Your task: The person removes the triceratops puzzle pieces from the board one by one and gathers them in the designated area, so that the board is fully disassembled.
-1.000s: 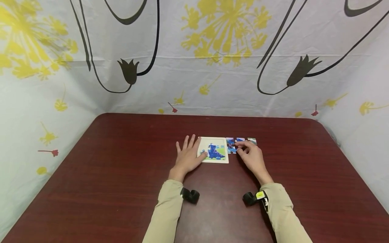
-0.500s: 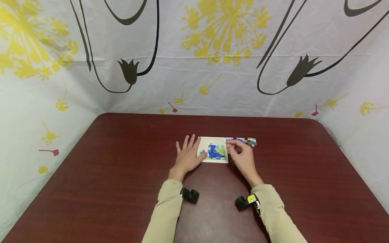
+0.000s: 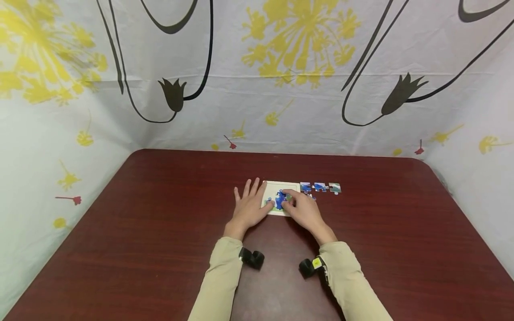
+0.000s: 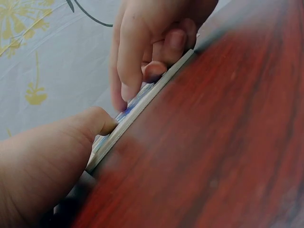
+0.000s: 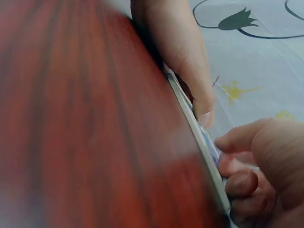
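A cream puzzle tray (image 3: 281, 183), part filled with a blue cartoon picture (image 3: 279, 203), lies flat on the table. My left hand (image 3: 248, 208) is spread along its left side, its thumb pressing the near left part in the left wrist view. Over the tray's right half, my right hand (image 3: 306, 211) pinches a small puzzle piece (image 3: 288, 196) between thumb and index finger, its other fingers curled in. The fingertips are right at the picture's surface. In the right wrist view the piece is mostly hidden behind the right hand (image 5: 266, 161).
Several loose puzzle pieces (image 3: 320, 187) lie right of the tray, most in a row along its far side; one is partly behind the right hand. The dark red wooden table (image 3: 180, 200) runs back to a patterned white cloth (image 3: 225, 111). Each wrist wears a black camera (image 3: 253, 258).
My right hand has moved left from the loose pieces, across the tray's right edge, to the picture, carrying a piece. My left hand has stayed on the tray's left side.
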Demonstrator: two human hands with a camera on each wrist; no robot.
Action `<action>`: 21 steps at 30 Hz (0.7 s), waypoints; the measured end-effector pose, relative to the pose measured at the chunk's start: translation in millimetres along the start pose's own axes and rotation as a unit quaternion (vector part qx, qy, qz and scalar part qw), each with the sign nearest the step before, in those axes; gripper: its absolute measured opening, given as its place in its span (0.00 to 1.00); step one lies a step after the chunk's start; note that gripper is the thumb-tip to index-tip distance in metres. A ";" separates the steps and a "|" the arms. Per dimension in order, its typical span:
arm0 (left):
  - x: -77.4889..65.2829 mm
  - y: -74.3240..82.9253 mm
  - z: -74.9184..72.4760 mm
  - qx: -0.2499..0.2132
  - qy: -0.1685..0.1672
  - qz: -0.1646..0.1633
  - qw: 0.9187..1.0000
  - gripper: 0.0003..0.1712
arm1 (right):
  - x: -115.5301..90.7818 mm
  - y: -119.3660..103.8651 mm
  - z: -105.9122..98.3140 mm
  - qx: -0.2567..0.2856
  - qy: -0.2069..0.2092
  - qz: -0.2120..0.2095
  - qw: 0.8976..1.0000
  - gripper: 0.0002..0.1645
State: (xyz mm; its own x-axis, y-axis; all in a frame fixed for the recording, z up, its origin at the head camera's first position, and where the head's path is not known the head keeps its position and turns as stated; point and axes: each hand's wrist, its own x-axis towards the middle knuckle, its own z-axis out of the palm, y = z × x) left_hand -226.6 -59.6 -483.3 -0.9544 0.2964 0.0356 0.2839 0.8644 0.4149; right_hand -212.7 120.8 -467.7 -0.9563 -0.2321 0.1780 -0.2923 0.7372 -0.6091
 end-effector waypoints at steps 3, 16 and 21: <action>0.0 0.1 0.1 0.003 -0.001 -0.002 1.000 0.41 | 3.1 -2.2 -0.6 -0.015 -0.020 0.018 1.000 0.23; 0.3 -0.4 0.1 0.008 -0.005 -0.004 1.000 0.41 | 8.4 1.1 -7.3 0.019 -0.055 0.027 0.998 0.22; 0.7 0.3 -0.4 0.004 -0.004 -0.003 1.000 0.41 | 10.3 3.4 -9.1 0.036 -0.063 0.025 0.997 0.19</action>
State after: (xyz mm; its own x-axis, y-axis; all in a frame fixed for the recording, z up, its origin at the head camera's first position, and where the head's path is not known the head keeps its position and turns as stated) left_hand -227.3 -59.3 -482.9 -0.9551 0.2953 0.0254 0.2795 0.8689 0.4086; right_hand -223.6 126.6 -460.9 -0.9593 -0.2780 0.0502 -0.2391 0.7040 -0.6688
